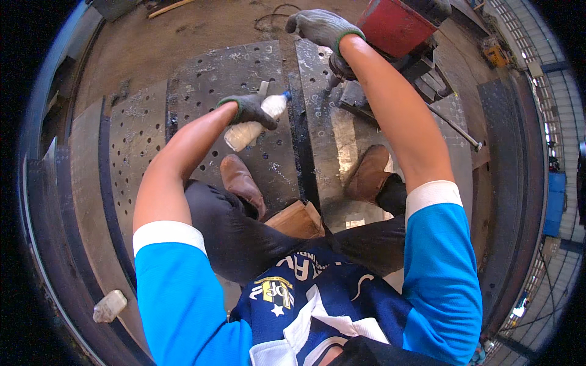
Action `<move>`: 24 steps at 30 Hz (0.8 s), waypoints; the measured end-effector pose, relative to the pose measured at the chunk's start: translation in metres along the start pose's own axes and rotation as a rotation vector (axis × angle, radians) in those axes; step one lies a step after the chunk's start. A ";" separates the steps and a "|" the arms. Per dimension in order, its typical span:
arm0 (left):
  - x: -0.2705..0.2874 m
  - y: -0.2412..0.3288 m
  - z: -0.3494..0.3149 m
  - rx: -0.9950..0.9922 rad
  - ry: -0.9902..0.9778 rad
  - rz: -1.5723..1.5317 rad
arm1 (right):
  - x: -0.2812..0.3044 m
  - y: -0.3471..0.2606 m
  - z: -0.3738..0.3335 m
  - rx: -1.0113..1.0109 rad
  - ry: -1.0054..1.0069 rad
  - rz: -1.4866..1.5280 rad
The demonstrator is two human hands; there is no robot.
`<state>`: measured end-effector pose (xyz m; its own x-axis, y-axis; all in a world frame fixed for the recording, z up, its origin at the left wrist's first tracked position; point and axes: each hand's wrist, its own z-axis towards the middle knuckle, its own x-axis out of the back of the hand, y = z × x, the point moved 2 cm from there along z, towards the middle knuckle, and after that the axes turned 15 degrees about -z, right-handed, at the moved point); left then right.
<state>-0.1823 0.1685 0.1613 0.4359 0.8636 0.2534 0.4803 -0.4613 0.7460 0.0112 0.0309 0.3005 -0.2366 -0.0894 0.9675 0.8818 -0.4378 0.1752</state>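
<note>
My left hand [249,110], in a dark grey glove, is wrapped round a plastic bottle [243,135] filled with something whitish. The bottle lies tilted, its blue cap pointing up and to the right, over a perforated steel plate [220,73]. Far forward, my right hand [323,27] wears a light grey glove with a green cuff. Its fingers look bent together, and whatever they hold, if anything, is hidden. Beside that hand stands a machine with a red housing [397,27] and a dark metal base [360,97]. A metal rod [458,129] sticks out from it.
More drilled steel plates [137,134] lie side by side, with a dark gap between two of them. My brown boots [241,183] rest on the plates, with a brown block [296,221] between my legs. A whitish container [110,306] sits at lower left. Long steel beams [510,183] run along the right.
</note>
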 end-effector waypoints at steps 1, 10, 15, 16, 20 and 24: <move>-0.005 -0.005 0.003 0.018 -0.019 0.006 | -0.004 0.003 0.002 -0.019 -0.111 0.069; -0.041 -0.061 0.080 -0.071 0.076 0.156 | -0.023 0.006 -0.006 -0.008 -0.160 0.060; -0.041 -0.069 0.090 -0.123 0.074 0.059 | -0.017 0.003 -0.005 0.068 -0.084 -0.071; -0.040 -0.068 0.088 -0.091 0.069 0.054 | -0.018 0.004 -0.005 0.063 -0.145 -0.082; -0.041 -0.060 0.074 -0.135 0.097 0.016 | -0.016 0.004 -0.007 0.039 -0.178 -0.005; -0.042 -0.053 0.060 -0.183 0.122 -0.092 | 0.003 -0.010 -0.008 0.066 -0.127 0.005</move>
<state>-0.1802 0.1442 0.0738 0.2963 0.9235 0.2435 0.3630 -0.3447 0.8657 -0.0016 0.0279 0.2998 -0.1827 0.0247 0.9829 0.9088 -0.3771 0.1784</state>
